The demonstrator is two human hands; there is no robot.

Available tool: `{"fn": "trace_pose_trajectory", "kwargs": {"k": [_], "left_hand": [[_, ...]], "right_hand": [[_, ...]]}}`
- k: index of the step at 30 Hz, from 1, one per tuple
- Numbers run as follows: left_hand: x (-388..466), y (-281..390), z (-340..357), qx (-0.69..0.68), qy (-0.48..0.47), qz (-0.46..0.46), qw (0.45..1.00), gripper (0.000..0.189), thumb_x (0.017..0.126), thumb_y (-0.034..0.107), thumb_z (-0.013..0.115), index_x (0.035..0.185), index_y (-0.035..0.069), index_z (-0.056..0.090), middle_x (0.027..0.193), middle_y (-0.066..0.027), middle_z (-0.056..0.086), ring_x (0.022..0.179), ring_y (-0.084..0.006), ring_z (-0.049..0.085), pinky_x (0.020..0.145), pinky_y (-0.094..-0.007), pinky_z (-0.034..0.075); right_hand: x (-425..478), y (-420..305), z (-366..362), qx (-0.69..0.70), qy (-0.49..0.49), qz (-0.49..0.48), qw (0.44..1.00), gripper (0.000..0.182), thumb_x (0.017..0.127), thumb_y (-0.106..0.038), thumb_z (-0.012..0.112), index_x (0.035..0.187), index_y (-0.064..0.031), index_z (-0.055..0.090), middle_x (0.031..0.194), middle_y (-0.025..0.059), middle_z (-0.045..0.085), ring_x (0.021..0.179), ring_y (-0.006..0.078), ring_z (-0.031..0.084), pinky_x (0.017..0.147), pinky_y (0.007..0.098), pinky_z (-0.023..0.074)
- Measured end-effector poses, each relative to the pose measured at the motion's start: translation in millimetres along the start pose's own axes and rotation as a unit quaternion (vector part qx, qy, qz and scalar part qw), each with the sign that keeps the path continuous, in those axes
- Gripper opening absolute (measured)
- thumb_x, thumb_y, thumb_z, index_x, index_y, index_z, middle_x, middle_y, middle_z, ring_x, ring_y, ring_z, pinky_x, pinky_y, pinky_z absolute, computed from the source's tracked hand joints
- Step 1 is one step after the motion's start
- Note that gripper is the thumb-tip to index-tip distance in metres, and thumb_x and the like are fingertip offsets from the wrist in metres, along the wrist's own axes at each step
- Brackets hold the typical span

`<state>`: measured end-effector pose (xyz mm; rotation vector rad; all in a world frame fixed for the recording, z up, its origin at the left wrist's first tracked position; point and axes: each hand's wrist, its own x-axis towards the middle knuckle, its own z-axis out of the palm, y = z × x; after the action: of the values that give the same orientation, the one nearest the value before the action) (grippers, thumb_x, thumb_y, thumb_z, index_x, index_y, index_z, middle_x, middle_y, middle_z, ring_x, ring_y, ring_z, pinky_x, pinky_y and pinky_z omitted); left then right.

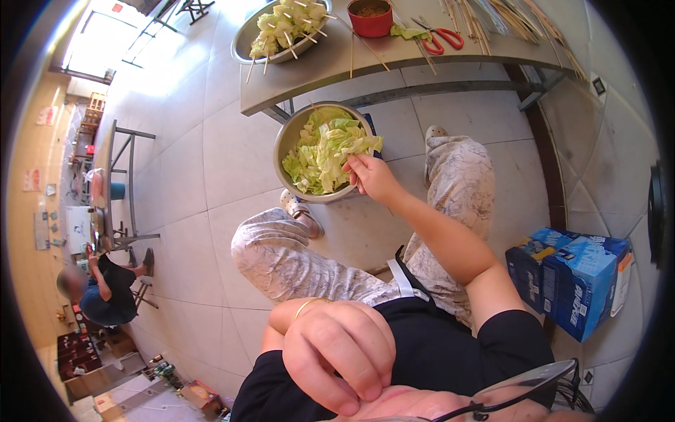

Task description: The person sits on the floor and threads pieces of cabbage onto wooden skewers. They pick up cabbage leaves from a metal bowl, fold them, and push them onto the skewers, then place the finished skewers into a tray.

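My right hand pinches cut cabbage leaves at the near right side of a metal bowl. A thin bamboo skewer pokes out of the leaves on the far side; whether my fingers also grip it is hidden. The bowl stands low between my knees, on something blue that it mostly covers. Close to the camera, my left hand, with a gold bracelet at its wrist, is raised to my face. Its fingers are curled, the tips touch the skin, and nothing shows in them.
Ahead, a metal table bears a basin of skewered cabbage, a red pot, red-handled scissors and loose bamboo skewers. Blue cartons stand at right. A seated person works at far left.
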<state>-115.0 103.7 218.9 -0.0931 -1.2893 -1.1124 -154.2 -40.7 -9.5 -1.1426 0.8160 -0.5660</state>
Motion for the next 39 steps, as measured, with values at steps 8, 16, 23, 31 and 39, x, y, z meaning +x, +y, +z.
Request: {"fn": "trace_pose_trajectory", "kwargs": {"k": [8,16,23,31,39], "left_hand": [[5,-16,8,-0.012,-0.023,-0.020,0.999,0.012,0.083,0.002,0.063,0.094,0.005,0.062,0.098,-0.0138,0.058,0.084,-0.0255,0.059,0.066,-0.0334,0.052],[12,-26,23,0.014,0.002,-0.025,1.000,0.008,0.087,0.011,0.061,0.092,0.006,0.062,0.094,-0.0116,0.058,0.081,-0.0234,0.058,0.065,-0.0328,0.055],[3,-33,-35,0.272,0.033,-0.153,0.949,0.004,0.081,0.004,0.061,0.084,0.003,0.062,0.087,-0.0097,0.064,0.082,-0.0242,0.061,0.070,-0.0349,0.049],[-102,-136,-268,0.729,-0.010,-0.401,0.555,0.023,0.078,0.007,0.061,0.101,0.008,0.062,0.099,-0.0135,0.062,0.090,-0.0322,0.060,0.080,-0.0401,0.048],[-122,-160,-275,0.737,-0.050,-0.457,0.496,0.023,0.073,0.009,0.063,0.096,0.008,0.064,0.095,-0.0134,0.063,0.089,-0.0328,0.060,0.078,-0.0411,0.048]], "right_hand": [[-11,-5,5,-0.118,-0.016,-0.065,0.991,0.029,0.094,-0.026,0.048,0.088,-0.0006,0.061,0.062,0.0098,0.057,0.057,0.0199,0.055,0.055,0.0325,0.0430],[-26,-21,17,-0.043,-0.063,-0.127,0.989,0.028,0.097,-0.025,0.046,0.092,-0.0029,0.061,0.065,0.0003,0.054,0.053,0.0071,0.047,0.050,0.0228,0.0387],[-20,-59,-24,0.231,0.124,-0.198,0.944,0.033,0.099,-0.028,0.041,0.090,-0.0019,0.059,0.065,-0.0003,0.051,0.049,0.0042,0.043,0.045,0.0182,0.0344],[-2,-60,-41,0.301,0.193,-0.178,0.917,0.034,0.099,-0.028,0.041,0.088,-0.0007,0.057,0.064,0.0016,0.052,0.046,0.0065,0.043,0.044,0.0199,0.0356],[7,-59,-49,0.323,0.212,-0.186,0.903,0.033,0.099,-0.027,0.041,0.088,-0.0007,0.057,0.064,0.0024,0.052,0.045,0.0073,0.043,0.043,0.0204,0.0349]]}}
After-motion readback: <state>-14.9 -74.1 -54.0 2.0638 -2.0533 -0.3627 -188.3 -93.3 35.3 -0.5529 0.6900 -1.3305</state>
